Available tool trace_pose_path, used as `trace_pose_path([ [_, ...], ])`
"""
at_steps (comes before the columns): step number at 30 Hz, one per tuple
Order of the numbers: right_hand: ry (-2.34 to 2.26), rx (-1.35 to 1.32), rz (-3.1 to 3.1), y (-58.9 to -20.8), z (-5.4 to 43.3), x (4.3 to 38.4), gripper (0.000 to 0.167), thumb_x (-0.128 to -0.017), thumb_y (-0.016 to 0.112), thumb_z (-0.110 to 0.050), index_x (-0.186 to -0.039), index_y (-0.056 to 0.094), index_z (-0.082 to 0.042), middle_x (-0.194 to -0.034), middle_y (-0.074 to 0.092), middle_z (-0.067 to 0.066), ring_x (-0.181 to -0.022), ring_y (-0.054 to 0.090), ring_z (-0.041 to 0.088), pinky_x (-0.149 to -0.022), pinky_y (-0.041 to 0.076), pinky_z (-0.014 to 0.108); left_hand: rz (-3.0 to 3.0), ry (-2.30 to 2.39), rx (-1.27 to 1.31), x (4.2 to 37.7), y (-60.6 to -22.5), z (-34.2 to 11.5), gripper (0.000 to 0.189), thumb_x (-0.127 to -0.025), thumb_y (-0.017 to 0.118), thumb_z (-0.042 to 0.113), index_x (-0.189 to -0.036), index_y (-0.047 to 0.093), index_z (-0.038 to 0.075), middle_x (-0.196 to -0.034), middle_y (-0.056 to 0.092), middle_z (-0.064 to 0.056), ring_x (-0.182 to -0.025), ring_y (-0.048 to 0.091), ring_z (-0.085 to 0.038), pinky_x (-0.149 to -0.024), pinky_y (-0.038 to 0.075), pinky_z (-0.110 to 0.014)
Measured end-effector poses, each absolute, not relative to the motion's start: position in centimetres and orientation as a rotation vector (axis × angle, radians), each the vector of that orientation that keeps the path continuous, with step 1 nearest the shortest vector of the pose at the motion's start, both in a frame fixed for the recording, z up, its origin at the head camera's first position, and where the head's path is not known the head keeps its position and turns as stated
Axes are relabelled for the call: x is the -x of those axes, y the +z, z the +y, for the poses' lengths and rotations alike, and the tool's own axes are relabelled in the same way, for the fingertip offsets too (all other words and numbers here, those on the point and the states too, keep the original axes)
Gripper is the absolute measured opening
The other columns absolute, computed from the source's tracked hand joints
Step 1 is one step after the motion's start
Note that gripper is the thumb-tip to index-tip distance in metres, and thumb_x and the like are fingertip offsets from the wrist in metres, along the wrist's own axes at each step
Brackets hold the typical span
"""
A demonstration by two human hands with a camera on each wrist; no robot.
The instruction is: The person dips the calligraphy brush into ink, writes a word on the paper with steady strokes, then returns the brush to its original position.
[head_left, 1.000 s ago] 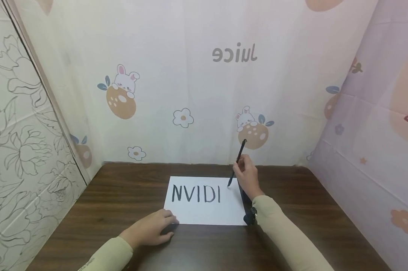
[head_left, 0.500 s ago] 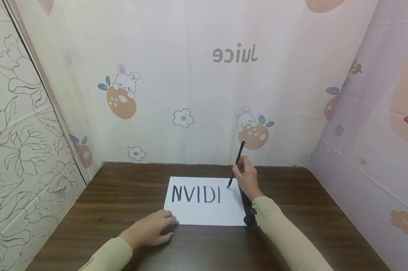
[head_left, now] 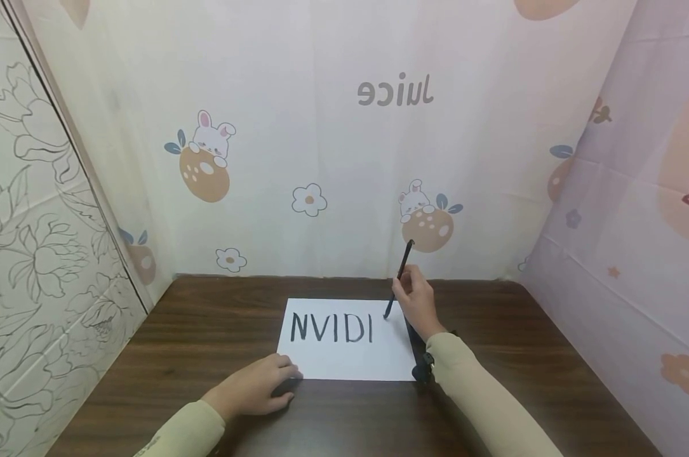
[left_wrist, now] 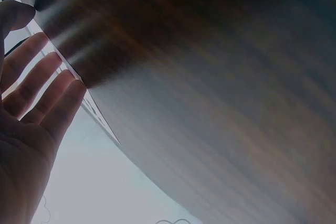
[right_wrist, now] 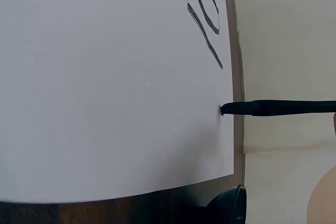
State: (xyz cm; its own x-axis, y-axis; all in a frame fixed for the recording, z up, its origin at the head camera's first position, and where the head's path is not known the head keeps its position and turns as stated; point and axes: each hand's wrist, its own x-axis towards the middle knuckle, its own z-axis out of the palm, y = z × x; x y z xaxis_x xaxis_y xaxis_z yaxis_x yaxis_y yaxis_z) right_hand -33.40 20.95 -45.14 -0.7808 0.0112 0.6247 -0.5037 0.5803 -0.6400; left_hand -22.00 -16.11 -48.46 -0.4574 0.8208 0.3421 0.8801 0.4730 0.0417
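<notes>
My right hand pinches a slim black brush, held upright with a slight tilt. In the right wrist view its dark brush tip meets the paper near the far edge, with a small dark mark beneath it. The white sheet of paper lies on the table and bears the large black letters "NVIDI"; the brush tip is right of the last one. My left hand rests at the sheet's near left corner, fingertips on its edge. In the left wrist view its fingers are spread and relaxed.
A black rounded container stands just off the sheet's right side, mostly hidden by my right hand in the head view. A black device is at my right wrist. The dark wooden table ends at a printed curtain.
My right hand and the brush have come slightly toward me, the tip sliding down a little at the same spot beside the last letter. My left hand has stayed in place.
</notes>
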Motion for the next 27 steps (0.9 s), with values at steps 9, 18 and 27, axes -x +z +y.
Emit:
trace_pose_path([
  [9,1.137,-0.403,-2.230,-45.53,20.97,33.46,0.017,-0.097,0.061,-0.012,-0.113,0.054,-0.011,-0.091,0.058,0.003,-0.084,0.058,0.018,-0.072,0.051,0.039,-2.447,-0.312,1.454,22.09,-48.58,-16.09,0.029,-0.085,0.075,0.020,-0.110,0.069,0.008,-0.100,0.061,0.001,-0.091,0.058,-0.011,-0.082,0.052,-0.029],
  [18,1.149,-0.423,-2.241,-45.46,20.88,33.17,0.017,-0.098,0.061,-0.014,-0.113,0.053,-0.012,-0.092,0.058,0.003,-0.086,0.059,0.019,-0.074,0.052,0.040,-2.449,-0.308,1.453,22.11,-48.42,-16.05,0.029,-0.084,0.075,0.020,-0.109,0.069,0.007,-0.100,0.061,0.001,-0.091,0.057,-0.012,-0.082,0.051,-0.029],
  [27,1.151,-0.443,-2.233,-45.71,20.82,33.28,0.018,-0.097,0.062,-0.011,-0.112,0.055,-0.005,-0.089,0.058,0.003,-0.084,0.058,0.018,-0.073,0.053,0.041,-2.479,-0.294,1.448,22.08,-48.31,-15.98,0.028,-0.085,0.074,0.020,-0.110,0.070,0.007,-0.099,0.061,0.001,-0.091,0.058,-0.012,-0.082,0.052,-0.029],
])
